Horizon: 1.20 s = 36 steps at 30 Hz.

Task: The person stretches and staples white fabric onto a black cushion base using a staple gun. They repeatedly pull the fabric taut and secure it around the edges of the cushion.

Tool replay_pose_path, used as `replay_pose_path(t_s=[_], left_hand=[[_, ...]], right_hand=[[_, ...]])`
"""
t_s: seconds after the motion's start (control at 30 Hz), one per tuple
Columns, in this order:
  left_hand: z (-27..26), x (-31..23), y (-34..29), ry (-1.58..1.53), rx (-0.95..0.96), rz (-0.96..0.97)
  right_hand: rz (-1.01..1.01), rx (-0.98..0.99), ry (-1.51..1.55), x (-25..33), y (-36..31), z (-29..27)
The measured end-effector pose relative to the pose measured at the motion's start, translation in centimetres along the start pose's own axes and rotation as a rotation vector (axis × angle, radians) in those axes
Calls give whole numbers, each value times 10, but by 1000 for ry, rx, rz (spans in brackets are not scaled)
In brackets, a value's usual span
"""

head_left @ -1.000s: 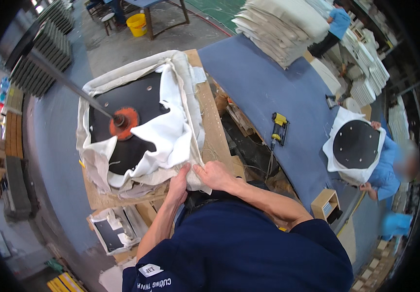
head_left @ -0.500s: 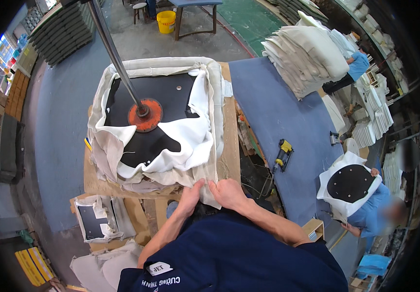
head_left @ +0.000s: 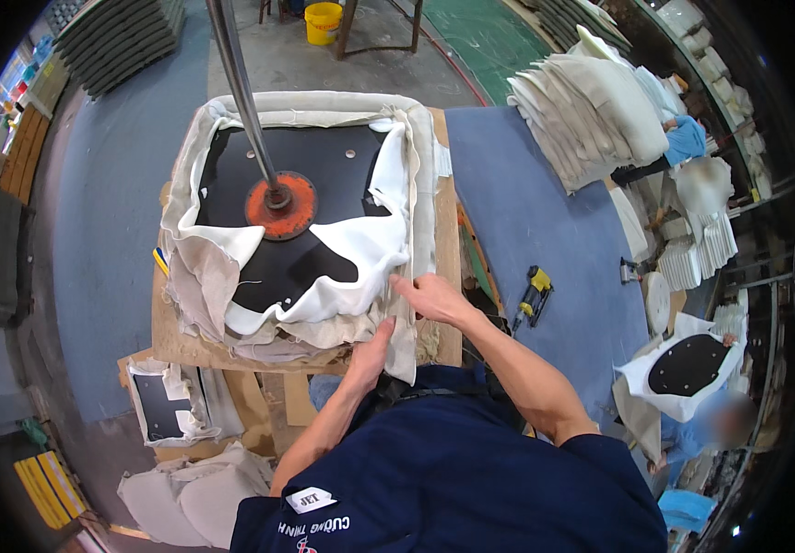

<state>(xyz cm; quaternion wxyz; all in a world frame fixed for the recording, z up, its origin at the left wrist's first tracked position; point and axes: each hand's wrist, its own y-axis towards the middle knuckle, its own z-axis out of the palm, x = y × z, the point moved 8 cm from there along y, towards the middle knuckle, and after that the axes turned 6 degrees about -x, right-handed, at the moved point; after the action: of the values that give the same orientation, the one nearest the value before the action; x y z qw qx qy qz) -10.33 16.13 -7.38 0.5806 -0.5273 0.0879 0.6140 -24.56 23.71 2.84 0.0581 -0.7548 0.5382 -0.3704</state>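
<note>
A seat cushion lies underside up before me, its black base board facing upward. White padding is folded over parts of the board, and beige cover fabric hangs loose round the edge. A steel rod with a red round press plate bears down on the board. At the near right corner my left hand is closed on the fabric, thumb on top. Slightly farther up the right edge, my right hand pinches the fabric against the padding; its fingertips are partly hidden.
The cushion rests on a wooden stand. To the right, a blue-grey table carries a yellow-and-black staple gun and a tall stack of beige covers. A co-worker handles another black-based cushion at far right. More cushion pieces lie lower left.
My right hand has moved up along the cushion's right edge, away from the corner. My left hand stays near the corner, a little higher on the fabric. The view has shifted slightly.
</note>
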Motion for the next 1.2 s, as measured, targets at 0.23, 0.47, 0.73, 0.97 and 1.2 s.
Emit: replay_pose_path(t_s=[0.23, 0.47, 0.73, 0.97, 1.2], left_hand=[[4, -21, -11, 103, -47, 58], [3, -23, -34, 8, -139, 36], [-51, 7, -47, 183, -163, -168], [-35, -29, -54, 247, -117, -38], [-12, -43, -69, 343, -128, -50]], right_hand=[[-255, -156, -14, -16, 32, 30], [-167, -124, 244, -24, -8, 15], [46, 127, 443, -42, -44, 62], [-77, 196, 703, -41, -92, 70], [-104, 141, 831, -34, -111, 42]])
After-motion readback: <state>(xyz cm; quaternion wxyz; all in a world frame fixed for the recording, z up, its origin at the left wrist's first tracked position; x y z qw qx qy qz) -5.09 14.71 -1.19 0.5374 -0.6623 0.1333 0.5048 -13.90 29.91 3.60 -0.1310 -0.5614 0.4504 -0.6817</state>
